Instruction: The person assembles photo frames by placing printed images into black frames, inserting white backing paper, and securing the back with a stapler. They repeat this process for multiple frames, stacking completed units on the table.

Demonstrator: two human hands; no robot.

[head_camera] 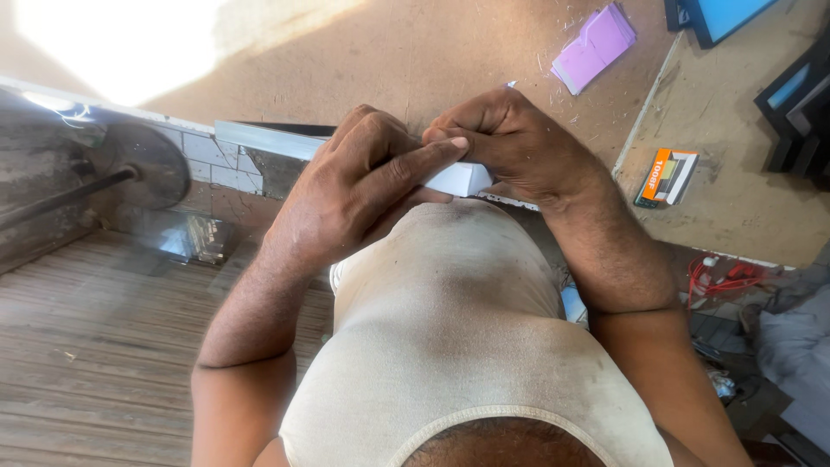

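Note:
Both my hands meet in front of my chest over a brown work table (415,52). My left hand (354,186) curls around a small white block-shaped piece (462,178), its forefinger stretched along the top. My right hand (510,143) grips the same white piece from the other side, fingers folded over it. Most of the piece is hidden under my fingers. A pale undershirt (450,329) fills the lower middle of the view.
A purple pad (595,45) lies at the table's far side. An orange and white small box (667,175) rests on a board at the right, near dark frames (800,104). A grey metal wheel on a shaft (143,164) stands at the left above wooden planks (95,346). Red cables (722,277) lie at the lower right.

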